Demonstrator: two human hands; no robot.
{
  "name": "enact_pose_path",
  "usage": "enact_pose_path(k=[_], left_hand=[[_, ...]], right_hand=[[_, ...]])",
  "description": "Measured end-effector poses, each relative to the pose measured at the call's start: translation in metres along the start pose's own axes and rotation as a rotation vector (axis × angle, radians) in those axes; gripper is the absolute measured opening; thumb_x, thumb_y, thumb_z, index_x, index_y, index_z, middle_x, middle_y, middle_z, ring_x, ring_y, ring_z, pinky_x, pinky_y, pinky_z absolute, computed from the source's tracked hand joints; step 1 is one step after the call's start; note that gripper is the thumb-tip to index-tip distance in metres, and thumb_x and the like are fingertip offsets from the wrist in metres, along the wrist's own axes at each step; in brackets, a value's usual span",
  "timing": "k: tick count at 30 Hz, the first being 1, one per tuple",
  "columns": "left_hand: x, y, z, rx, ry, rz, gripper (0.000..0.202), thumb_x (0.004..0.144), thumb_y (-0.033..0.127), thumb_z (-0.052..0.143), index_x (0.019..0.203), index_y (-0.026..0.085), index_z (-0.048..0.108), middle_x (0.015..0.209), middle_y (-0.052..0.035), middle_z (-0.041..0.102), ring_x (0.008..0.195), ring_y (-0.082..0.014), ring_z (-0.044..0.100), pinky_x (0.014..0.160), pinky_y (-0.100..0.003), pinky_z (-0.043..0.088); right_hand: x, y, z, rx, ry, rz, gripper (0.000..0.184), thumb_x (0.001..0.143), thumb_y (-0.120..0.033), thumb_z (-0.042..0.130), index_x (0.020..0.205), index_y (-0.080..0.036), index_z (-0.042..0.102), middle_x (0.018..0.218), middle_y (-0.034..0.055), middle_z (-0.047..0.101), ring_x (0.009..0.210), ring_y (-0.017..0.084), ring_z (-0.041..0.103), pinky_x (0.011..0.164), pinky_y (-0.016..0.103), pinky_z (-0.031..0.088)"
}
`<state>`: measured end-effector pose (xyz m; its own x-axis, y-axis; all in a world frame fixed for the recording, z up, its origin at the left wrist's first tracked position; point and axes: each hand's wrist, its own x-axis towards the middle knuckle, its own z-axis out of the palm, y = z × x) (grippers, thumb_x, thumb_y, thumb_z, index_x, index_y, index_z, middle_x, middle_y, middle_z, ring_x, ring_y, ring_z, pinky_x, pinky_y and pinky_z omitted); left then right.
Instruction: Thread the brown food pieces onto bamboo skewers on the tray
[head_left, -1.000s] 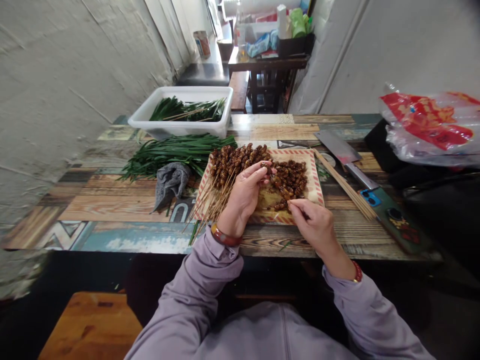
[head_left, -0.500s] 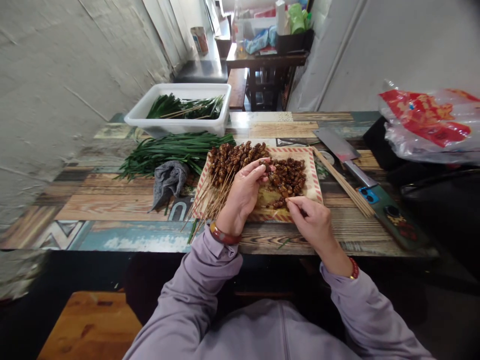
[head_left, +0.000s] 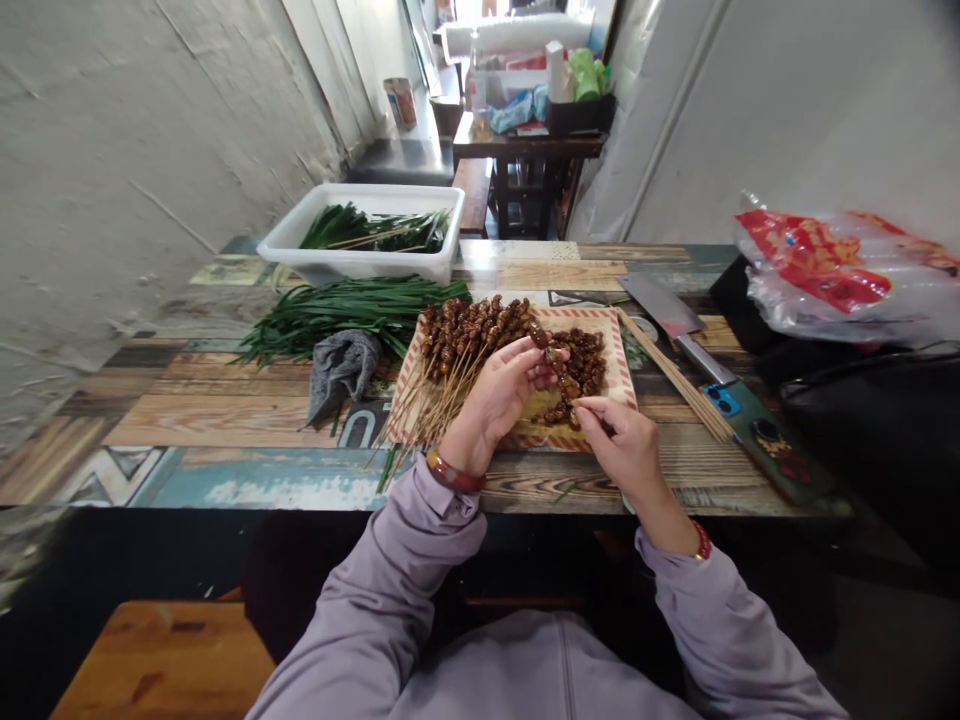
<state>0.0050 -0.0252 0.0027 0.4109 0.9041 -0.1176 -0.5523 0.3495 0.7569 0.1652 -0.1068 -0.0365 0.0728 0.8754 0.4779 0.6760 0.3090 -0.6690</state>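
A paper-lined tray [head_left: 621, 368] with a red striped rim sits on the patterned wooden table [head_left: 225, 420]. Finished skewers of glossy brown pieces [head_left: 465, 335] lie on its left half, and loose brown pieces [head_left: 581, 365] are piled on its right half. My left hand [head_left: 499, 395] hovers over the tray's middle, its fingertips pinched on brown pieces threaded on a skewer. My right hand [head_left: 626, 450] is closed at the tray's near right corner and grips the lower end of that same skewer.
Green chives [head_left: 345, 312] lie left of the tray beside a grey cloth [head_left: 341, 365]. A white tub [head_left: 364, 265] of chives stands behind. Bare bamboo skewers [head_left: 675, 380], a cleaver [head_left: 671, 305] and a phone [head_left: 757, 435] lie to the right. Plastic bags [head_left: 847, 275] sit far right.
The skewer with brown pieces has risen and now stands out between my two hands. Both hands stay over the tray; the camera has tilted slightly.
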Motion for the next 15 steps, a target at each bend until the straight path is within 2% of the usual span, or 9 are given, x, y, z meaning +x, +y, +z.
enact_pose_path(k=[5, 9, 12, 15], left_hand=[[0.002, -0.005, -0.004, -0.033, 0.033, -0.009, 0.029, 0.070, 0.018, 0.073, 0.097, 0.014, 0.063, 0.084, -0.0054, 0.071, 0.070, -0.0126, 0.067, 0.072, -0.027, 0.049], [0.002, -0.009, -0.004, -0.054, 0.021, -0.011, 0.027, 0.070, 0.016, 0.072, 0.095, 0.013, 0.063, 0.083, -0.0053, 0.071, 0.069, -0.0117, 0.066, 0.070, -0.025, 0.048], [0.002, -0.013, -0.003, -0.052, -0.030, 0.004, 0.019, 0.068, 0.016, 0.072, 0.085, 0.013, 0.063, 0.072, -0.0021, 0.067, 0.061, -0.0093, 0.062, 0.065, -0.023, 0.047], [0.004, -0.018, -0.003, -0.030, -0.028, 0.026, 0.015, 0.068, 0.022, 0.072, 0.070, 0.013, 0.061, 0.062, 0.0002, 0.061, 0.054, -0.0069, 0.055, 0.059, -0.022, 0.045]], right_hand=[[0.009, -0.007, -0.013, -0.044, 0.007, 0.053, 0.023, 0.089, -0.038, 0.057, 0.089, -0.021, 0.073, 0.075, 0.0029, 0.073, 0.059, 0.016, 0.065, 0.058, 0.028, 0.051], [0.039, -0.029, -0.022, 0.132, -0.105, 0.154, 0.028, 0.088, -0.042, 0.058, 0.092, -0.018, 0.071, 0.057, 0.0000, 0.064, 0.049, 0.014, 0.058, 0.049, 0.026, 0.046], [0.068, -0.049, -0.013, 0.335, -0.248, 0.215, 0.028, 0.084, -0.043, 0.062, 0.095, -0.018, 0.069, 0.059, -0.0011, 0.063, 0.053, 0.013, 0.059, 0.050, 0.024, 0.048], [0.093, -0.060, 0.011, 0.482, -0.348, 0.332, 0.030, 0.078, -0.044, 0.066, 0.091, -0.018, 0.068, 0.058, -0.0023, 0.061, 0.050, 0.011, 0.055, 0.045, 0.022, 0.045]])
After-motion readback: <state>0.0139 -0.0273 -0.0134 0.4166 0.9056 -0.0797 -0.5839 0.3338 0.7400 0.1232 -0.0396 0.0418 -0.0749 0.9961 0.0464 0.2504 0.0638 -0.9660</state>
